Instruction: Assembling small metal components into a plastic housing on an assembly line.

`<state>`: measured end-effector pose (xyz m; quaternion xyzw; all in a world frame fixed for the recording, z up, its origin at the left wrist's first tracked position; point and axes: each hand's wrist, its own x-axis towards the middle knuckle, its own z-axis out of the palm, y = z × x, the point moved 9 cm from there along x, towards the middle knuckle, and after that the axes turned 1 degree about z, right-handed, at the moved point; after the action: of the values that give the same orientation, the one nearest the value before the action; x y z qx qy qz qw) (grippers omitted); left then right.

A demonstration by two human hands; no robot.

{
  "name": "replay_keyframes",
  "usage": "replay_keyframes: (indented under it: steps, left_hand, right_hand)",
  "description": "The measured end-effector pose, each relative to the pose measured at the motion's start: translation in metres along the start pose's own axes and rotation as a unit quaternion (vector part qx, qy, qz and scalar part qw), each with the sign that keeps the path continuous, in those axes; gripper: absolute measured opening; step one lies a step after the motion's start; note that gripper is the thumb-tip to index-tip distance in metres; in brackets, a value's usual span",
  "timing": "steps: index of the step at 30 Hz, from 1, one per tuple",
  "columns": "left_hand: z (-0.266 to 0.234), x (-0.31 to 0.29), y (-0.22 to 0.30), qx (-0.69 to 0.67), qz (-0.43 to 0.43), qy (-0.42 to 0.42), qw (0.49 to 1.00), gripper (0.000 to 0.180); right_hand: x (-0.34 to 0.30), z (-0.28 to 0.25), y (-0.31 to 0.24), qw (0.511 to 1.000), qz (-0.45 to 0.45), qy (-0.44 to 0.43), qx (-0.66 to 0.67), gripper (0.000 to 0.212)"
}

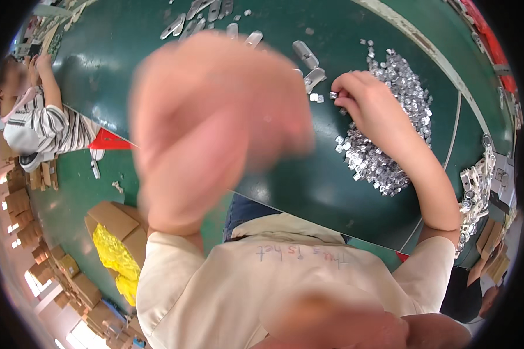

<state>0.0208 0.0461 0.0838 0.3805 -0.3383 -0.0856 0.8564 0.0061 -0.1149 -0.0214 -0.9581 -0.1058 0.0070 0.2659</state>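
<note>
- My right hand point(370, 99) rests on the green tabletop point(308, 186), at the near edge of a pile of small silver metal parts point(390, 134). Its fingertips point(339, 93) are pinched together on one small silver piece point(333, 95), so this grip is closed on that piece, as far as I can see.
- My left hand point(215, 128) is raised very close to the camera and is strongly blurred. The fingers look loosely curled, but I cannot tell if this grip is closed or if it carries anything.
- The pile lies under and beyond my right wrist, spread in a long heap toward the far right of the tabletop.
- I judge the parts to be stiff, light and hard, being stamped metal. One piece weighs almost nothing, yet the heap shifts easily when touched.
- The surfaces look shiny and smooth, so I think a piece can slip from the fingers. A pinch on two opposite flat sides, with fingertip and thumb, seems the safest hold.
- The edges may be sharp, so I would not press hard.
- Further away lie larger, long silver plates point(308, 55), separated from the pile; more such pieces point(474, 192) are stacked at the right edge.
- Another person in a striped shirt point(46, 128) works at the far left, well apart from my hands.
- Cardboard boxes point(116, 227) with a yellow bag point(116, 256) stand on the floor on my left.
</note>
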Motion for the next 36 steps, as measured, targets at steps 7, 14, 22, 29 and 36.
replay_keyframes:
  steps: [7,14,22,29,36]
  left_hand:
    - [-0.025,0.012,-0.107,0.624,-0.130,-0.169,0.751,0.012]
    - [-0.031,0.026,-0.150,0.669,-0.224,-0.225,0.672,0.017]
    - [-0.030,0.019,-0.159,0.331,-0.318,-0.109,0.882,0.015]
    - [0.024,0.020,-0.152,0.116,-0.333,-0.128,0.927,0.019]
    - [0.033,-0.005,-0.150,0.038,-0.331,-0.071,0.940,0.016]
  right_hand:
    - [0.001,-0.001,-0.015,0.999,-0.042,0.012,-0.012,0.011]
    - [-0.002,0.004,-0.015,0.999,-0.037,0.031,-0.013,0.012]
    - [-0.049,-0.045,0.014,0.958,0.100,0.139,0.228,0.022]
    - [-0.080,-0.058,0.056,0.831,0.152,0.209,0.492,0.017]
    - [-0.088,-0.063,0.042,0.827,0.089,0.241,0.501,0.016]
